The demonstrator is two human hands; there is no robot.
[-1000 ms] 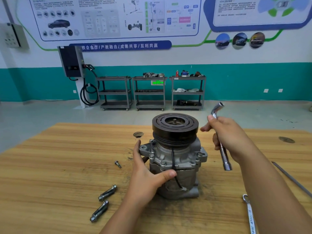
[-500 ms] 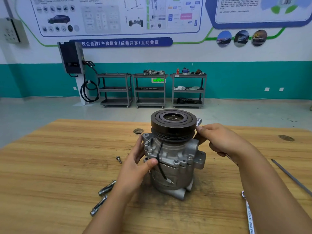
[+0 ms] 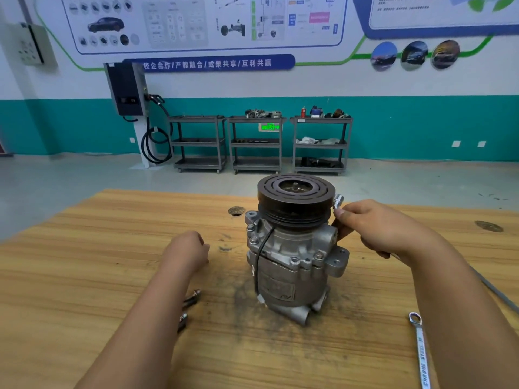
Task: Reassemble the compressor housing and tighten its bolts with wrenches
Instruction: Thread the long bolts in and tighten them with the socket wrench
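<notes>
Compressor (image 3: 292,248) just beside right fingers (image 3: 341,212) gripping wrench (image 3: 338,199)

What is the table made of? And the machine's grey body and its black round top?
The table looks like wood: pale, matte, with grain lines. The body seems to be cast metal, dull grey and rough. The round top is probably dark metal, ridged and faintly shiny.
</notes>
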